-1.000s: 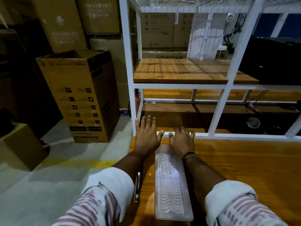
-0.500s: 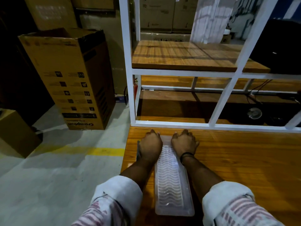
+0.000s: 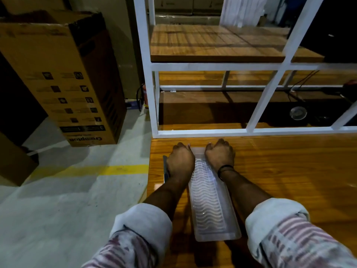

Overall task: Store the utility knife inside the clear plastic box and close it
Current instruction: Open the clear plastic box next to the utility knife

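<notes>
Hands: left hand (image 3: 180,161), right hand (image 3: 220,154) | grip: both clamp clear plastic box (image 3: 209,202) far end | utility knife (image 3: 165,168) beside left hand

White frame (image 3: 251,130) blocks beyond — bare table (image 3: 289,180) open rightward.

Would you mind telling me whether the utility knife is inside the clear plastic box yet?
Out. The utility knife lies on the table left of the clear plastic box, partly under the left hand.
</notes>
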A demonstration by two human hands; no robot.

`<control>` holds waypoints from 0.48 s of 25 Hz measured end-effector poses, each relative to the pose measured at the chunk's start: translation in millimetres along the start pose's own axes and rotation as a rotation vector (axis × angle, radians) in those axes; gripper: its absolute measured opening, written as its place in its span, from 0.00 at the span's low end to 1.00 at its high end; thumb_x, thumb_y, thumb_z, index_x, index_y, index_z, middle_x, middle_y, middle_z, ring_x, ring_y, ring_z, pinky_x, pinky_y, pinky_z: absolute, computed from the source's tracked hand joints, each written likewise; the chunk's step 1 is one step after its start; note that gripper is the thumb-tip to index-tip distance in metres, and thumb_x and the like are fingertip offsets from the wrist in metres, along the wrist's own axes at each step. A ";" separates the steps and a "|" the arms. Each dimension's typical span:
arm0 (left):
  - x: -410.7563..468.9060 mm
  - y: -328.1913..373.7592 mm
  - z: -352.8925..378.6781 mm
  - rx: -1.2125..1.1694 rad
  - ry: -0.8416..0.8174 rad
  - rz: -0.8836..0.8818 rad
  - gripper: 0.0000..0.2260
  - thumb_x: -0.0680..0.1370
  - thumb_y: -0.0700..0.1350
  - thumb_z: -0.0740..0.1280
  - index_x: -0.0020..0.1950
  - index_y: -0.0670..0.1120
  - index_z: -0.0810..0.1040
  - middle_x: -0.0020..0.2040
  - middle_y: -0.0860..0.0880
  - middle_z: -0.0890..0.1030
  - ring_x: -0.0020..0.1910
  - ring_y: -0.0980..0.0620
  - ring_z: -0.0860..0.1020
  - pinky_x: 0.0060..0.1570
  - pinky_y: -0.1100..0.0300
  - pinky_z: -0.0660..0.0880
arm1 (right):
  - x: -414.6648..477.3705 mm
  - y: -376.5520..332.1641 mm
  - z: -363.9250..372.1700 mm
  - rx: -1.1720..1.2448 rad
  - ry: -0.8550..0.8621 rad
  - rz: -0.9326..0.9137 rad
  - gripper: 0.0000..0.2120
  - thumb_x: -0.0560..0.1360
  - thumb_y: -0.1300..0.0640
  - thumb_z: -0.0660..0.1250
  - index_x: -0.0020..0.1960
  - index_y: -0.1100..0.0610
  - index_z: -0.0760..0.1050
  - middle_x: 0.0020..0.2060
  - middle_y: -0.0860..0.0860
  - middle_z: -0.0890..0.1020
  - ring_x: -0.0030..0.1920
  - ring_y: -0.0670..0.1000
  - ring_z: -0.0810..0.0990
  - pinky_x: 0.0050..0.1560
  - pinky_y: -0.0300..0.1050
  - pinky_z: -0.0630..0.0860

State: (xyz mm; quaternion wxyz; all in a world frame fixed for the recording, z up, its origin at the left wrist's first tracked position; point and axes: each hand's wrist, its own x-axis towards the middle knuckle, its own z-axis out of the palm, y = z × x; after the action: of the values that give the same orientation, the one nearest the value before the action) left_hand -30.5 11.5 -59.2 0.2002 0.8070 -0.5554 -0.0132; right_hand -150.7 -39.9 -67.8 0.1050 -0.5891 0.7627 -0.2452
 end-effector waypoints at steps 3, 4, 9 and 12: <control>2.6 -0.7 3.1 -0.050 0.010 0.004 0.19 0.85 0.55 0.58 0.51 0.44 0.83 0.44 0.45 0.86 0.37 0.46 0.85 0.33 0.58 0.66 | 0.5 0.1 2.0 0.063 -0.015 0.008 0.23 0.77 0.47 0.60 0.60 0.66 0.74 0.56 0.65 0.80 0.57 0.67 0.79 0.58 0.56 0.76; 3.6 -0.7 4.5 -0.073 0.009 0.006 0.19 0.85 0.54 0.57 0.52 0.44 0.82 0.46 0.44 0.86 0.39 0.45 0.86 0.34 0.57 0.67 | 0.6 -0.1 2.1 0.064 -0.019 0.006 0.23 0.77 0.48 0.60 0.60 0.66 0.73 0.56 0.65 0.80 0.57 0.67 0.79 0.58 0.56 0.76; 4.5 -2.3 6.2 -0.082 -0.008 0.007 0.20 0.86 0.55 0.54 0.56 0.43 0.81 0.51 0.43 0.85 0.44 0.44 0.86 0.36 0.56 0.69 | -0.8 -1.2 2.0 0.002 -0.007 -0.041 0.23 0.78 0.48 0.60 0.60 0.67 0.74 0.55 0.66 0.80 0.56 0.66 0.79 0.58 0.54 0.75; 1.7 -2.3 6.6 -0.092 0.010 0.003 0.21 0.86 0.55 0.54 0.56 0.43 0.81 0.51 0.43 0.85 0.44 0.44 0.85 0.37 0.56 0.74 | -3.2 -0.9 0.3 -0.030 -0.013 -0.075 0.24 0.79 0.49 0.59 0.61 0.69 0.73 0.56 0.66 0.80 0.56 0.66 0.78 0.59 0.55 0.74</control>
State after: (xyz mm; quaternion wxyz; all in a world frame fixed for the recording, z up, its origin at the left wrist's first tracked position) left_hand -29.4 8.6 -65.7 0.2401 0.7960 -0.5546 -0.0345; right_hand -148.9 -37.1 -68.0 0.0920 -0.6204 0.7431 -0.2334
